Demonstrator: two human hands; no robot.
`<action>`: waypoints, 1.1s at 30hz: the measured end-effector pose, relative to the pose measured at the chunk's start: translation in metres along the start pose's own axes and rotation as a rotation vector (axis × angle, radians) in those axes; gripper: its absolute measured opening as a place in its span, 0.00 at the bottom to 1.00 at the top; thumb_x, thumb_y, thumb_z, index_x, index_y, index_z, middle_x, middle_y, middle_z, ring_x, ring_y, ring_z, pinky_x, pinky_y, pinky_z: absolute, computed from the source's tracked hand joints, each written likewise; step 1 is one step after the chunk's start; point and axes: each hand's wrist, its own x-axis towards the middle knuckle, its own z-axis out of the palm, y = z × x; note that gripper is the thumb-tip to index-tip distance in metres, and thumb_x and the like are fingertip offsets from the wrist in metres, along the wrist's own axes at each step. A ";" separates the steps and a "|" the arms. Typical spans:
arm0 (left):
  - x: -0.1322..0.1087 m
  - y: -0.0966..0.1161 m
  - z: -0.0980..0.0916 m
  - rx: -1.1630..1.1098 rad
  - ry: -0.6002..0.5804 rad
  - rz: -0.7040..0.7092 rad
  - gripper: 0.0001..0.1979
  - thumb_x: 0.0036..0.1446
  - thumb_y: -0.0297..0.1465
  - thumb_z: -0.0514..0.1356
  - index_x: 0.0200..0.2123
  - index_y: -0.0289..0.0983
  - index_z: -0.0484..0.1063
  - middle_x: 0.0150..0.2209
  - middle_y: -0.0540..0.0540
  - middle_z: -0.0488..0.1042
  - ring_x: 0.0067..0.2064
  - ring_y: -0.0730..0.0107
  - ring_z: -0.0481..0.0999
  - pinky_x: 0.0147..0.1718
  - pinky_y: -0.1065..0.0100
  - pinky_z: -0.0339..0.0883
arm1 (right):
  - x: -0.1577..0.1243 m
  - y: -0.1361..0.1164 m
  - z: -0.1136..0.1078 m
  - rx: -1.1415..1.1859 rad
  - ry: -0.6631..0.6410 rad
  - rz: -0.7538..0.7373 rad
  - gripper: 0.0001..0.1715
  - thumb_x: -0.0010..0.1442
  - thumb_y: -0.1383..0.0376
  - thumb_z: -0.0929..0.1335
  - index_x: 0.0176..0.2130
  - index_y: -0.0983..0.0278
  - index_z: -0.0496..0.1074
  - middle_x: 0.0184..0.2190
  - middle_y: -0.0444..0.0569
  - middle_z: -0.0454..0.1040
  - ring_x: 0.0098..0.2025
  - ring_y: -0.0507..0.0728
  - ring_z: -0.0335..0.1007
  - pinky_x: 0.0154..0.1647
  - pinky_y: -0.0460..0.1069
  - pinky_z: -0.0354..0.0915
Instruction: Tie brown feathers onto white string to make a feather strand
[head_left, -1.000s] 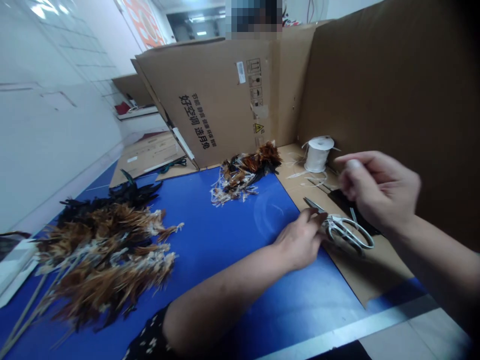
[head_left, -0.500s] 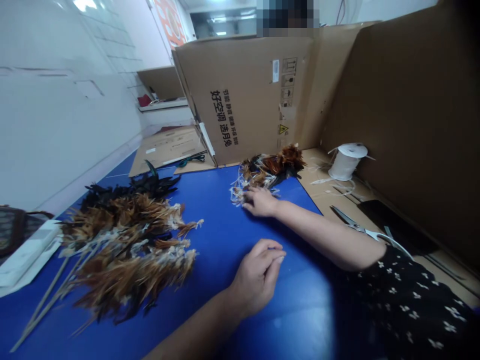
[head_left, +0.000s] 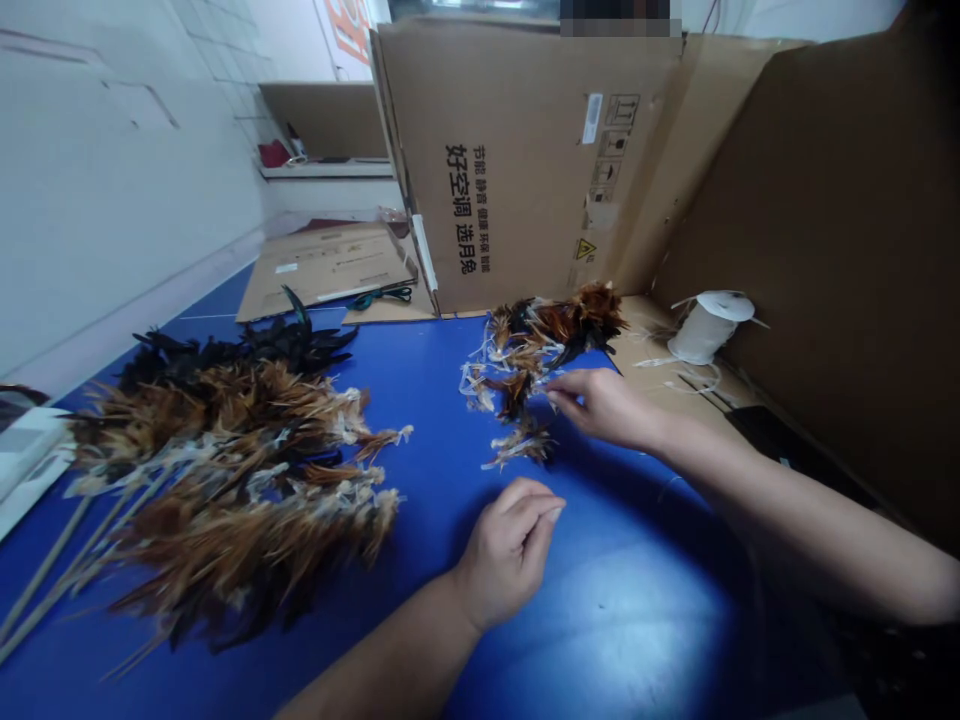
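Feather bunch point(head_left: 523, 445) now lies off the pile point(head_left: 591, 315), crosswise, ahead of left hand point(head_left: 504, 555), fingers together; near-left of right hand point(head_left: 606, 405), grip unclear.

A shiny bright spot glows on the blue table point(head_left: 435, 390). A dark shadow lies beside the right hand point(head_left: 604, 405). The top right corner is black.
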 end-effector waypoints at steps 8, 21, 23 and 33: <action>-0.006 0.003 -0.002 0.093 -0.147 0.097 0.14 0.67 0.22 0.56 0.53 0.35 0.74 0.44 0.38 0.78 0.42 0.65 0.80 0.41 0.64 0.78 | -0.083 0.029 -0.016 0.151 -0.681 0.023 0.24 0.70 0.52 0.64 0.30 0.63 0.76 0.24 0.46 0.75 0.23 0.51 0.61 0.26 0.47 0.55; -0.009 0.003 0.000 0.128 -0.165 0.087 0.16 0.64 0.20 0.58 0.53 0.36 0.74 0.43 0.40 0.78 0.42 0.65 0.80 0.40 0.65 0.78 | -0.026 -0.008 0.016 -0.228 -0.158 0.042 0.20 0.68 0.54 0.68 0.52 0.63 0.75 0.45 0.59 0.79 0.41 0.62 0.78 0.39 0.51 0.66; -0.009 0.002 0.000 0.117 -0.133 0.089 0.16 0.64 0.20 0.58 0.53 0.36 0.74 0.42 0.40 0.78 0.42 0.65 0.80 0.41 0.64 0.78 | -0.014 -0.017 0.035 -0.198 -0.189 0.039 0.22 0.64 0.56 0.71 0.53 0.65 0.75 0.47 0.61 0.78 0.40 0.63 0.78 0.38 0.51 0.66; -0.005 0.002 0.000 0.072 -0.079 0.031 0.15 0.65 0.22 0.58 0.52 0.37 0.76 0.41 0.41 0.79 0.41 0.66 0.80 0.41 0.65 0.77 | -0.004 0.018 0.046 0.695 -0.123 0.023 0.24 0.68 0.49 0.65 0.31 0.65 0.68 0.25 0.42 0.67 0.27 0.50 0.59 0.30 0.45 0.59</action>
